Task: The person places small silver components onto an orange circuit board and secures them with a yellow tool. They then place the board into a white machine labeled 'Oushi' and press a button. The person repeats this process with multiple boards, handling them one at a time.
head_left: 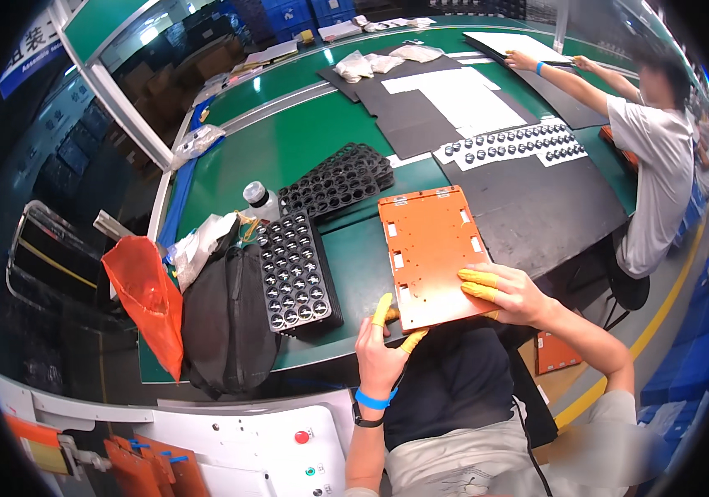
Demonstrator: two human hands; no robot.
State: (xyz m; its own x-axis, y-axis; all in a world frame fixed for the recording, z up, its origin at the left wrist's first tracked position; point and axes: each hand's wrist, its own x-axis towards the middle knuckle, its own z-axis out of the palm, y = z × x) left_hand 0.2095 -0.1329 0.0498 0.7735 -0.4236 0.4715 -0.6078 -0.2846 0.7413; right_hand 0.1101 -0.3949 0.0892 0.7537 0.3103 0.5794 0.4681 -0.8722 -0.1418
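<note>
An orange flat panel (436, 248) with small slots and holes lies tilted over the table's near edge, its near end towards my lap. My right hand (513, 294) grips its right edge near the corner, yellow-covered fingers flat on top and the thumb side partly hidden below. My left hand (381, 352) is at the near left corner, with yellow finger covers at the panel's edge; some of its fingers are hidden under the panel. A blue band circles my left wrist. Left of the panel stands a black tray (295, 277) filled with round black parts.
More black trays (342, 178) and a clear jar (260, 199) stand behind. A black bag (230, 319) and an orange bag (147, 290) hang at the left. Rows of round parts (504, 147) lie on white sheets. At right, a co-worker (657, 157) handles a white sheet (520, 48).
</note>
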